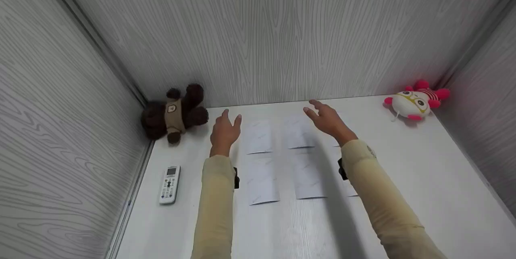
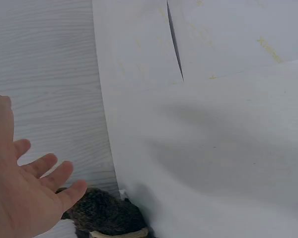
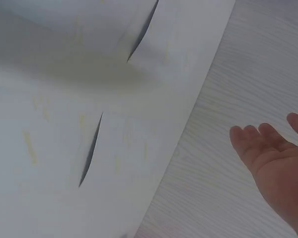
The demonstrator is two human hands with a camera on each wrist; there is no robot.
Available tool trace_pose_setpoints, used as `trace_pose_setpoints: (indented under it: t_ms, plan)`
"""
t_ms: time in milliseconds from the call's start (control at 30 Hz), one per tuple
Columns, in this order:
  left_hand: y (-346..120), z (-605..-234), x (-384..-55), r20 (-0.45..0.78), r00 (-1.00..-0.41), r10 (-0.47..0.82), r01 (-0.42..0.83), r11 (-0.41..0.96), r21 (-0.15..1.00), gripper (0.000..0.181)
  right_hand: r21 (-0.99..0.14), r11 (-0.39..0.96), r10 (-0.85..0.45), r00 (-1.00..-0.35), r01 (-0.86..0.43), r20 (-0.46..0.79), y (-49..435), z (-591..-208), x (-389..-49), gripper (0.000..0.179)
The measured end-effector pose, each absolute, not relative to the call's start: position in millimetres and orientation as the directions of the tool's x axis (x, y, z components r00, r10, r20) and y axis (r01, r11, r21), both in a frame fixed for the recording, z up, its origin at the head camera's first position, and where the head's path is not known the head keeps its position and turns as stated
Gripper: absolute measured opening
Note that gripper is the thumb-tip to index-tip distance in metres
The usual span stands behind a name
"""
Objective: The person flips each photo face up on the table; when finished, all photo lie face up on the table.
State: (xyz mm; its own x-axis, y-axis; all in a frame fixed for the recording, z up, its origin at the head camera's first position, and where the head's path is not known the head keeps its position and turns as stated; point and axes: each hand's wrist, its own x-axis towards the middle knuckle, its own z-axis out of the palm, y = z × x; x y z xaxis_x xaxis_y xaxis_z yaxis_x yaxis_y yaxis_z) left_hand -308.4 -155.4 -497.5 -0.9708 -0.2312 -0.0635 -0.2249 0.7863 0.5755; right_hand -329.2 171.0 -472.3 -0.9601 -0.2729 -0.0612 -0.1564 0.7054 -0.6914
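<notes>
My left hand (image 1: 225,132) hovers over the back of the white table, thumb apart from the fingers, holding nothing. In the left wrist view its fingers (image 2: 54,171) are spread and slightly bent, overlapping the brown plush bear's fur (image 2: 107,210). My right hand (image 1: 327,120) is raised over the back part of the table, palm inward and free of any object. The right wrist view shows that hand (image 3: 275,163) with loosely bent fingers. Between and below the hands lie several folded white papers (image 1: 258,136) in rows. The right forearm partly covers the right-hand ones.
The brown plush bear (image 1: 174,115) lies at the back left corner, with a white remote control (image 1: 169,185) in front of it. A pink and white plush toy (image 1: 413,103) lies at the back right. Grey wood-grain panels (image 1: 274,33) wall the table at the back and sides.
</notes>
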Motion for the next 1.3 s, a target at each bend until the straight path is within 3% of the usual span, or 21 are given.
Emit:
trace_pose_setpoints:
  t_ms: [300, 533, 767, 1067, 1300]
  plan:
    - [-175.0, -527.7, -299.1, -0.156, -0.957, -0.244, -0.283, 0.672, 0.684, 0.058, -0.794, 0.608, -0.281, -0.937, -0.006, -0.207, 148.1, -494.1, -331.1, 0.066]
    - [-167.0, -540.3, -306.2, -0.245, -0.935, -0.256, -0.346, 0.516, 0.784, 0.057, -0.897, 0.395, -0.291, -0.900, 0.196, -0.325, 123.6, -521.6, -335.9, 0.068]
    - [-159.8, -557.0, -299.2, -0.282, -0.927, -0.247, -0.367, 0.450, 0.814, 0.050, -0.902, 0.291, -0.312, -0.860, 0.320, -0.405, 101.8, -547.3, -322.0, 0.073]
    - [-151.6, -569.9, -301.8, -0.384, -0.888, -0.253, -0.455, 0.357, 0.816, 0.053, -0.865, 0.302, -0.235, -0.848, 0.400, -0.475, 83.0, -565.0, -322.4, 0.064]
    - [-144.4, -571.4, -297.6, -0.472, -0.838, -0.274, -0.502, 0.046, 0.864, 0.051, -0.865, 0.222, -0.220, -0.841, 0.451, -0.495, 75.4, -571.8, -324.5, 0.063]
